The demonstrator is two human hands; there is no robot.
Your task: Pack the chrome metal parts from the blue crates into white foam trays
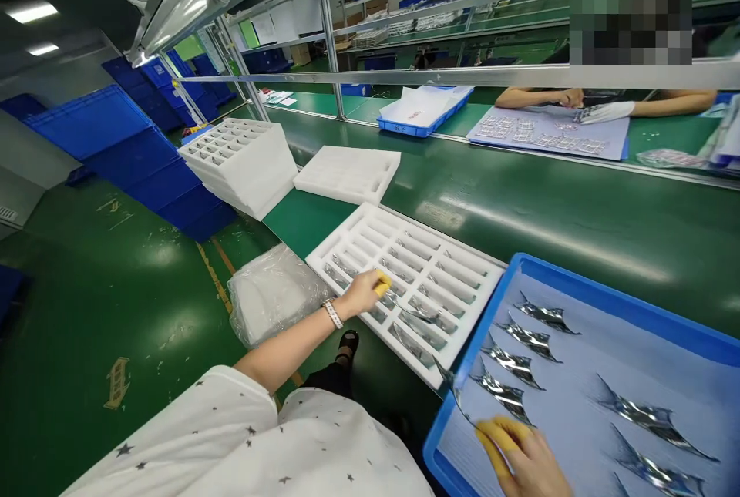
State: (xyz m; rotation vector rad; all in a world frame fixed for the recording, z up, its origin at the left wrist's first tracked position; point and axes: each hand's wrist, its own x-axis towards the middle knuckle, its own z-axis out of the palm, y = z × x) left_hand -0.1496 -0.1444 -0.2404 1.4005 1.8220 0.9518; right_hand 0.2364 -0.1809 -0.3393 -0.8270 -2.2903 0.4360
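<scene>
Pinches a shiny metal piece with the left hand, nearly closed at the yellow-covered fingertips, over the slots of a white foam tray. Wears a pale band on that wrist. Grips a second metal piece with the right hand, also closed to a pinch at yellow-covered fingers, over the near left side of a large blue tray. Holds that one by its lower end, pointing up and left toward the foam tray.

Has the foam tray along the near edge of the green worktop, with similar pieces in many of its slots. Has the blue tray just beside its right end, with a column of four pieces at left and more pieces farther right, partly cut off by the view.

Shows a flat foam slab beyond the foam tray, and a stack of foam trays toward the worktop's left end. Shows a plastic-wrapped bundle below the near edge. Shows, across at the far side, a blue tray of papers and a person's hands, one gloved, above a sheet of small parts.
</scene>
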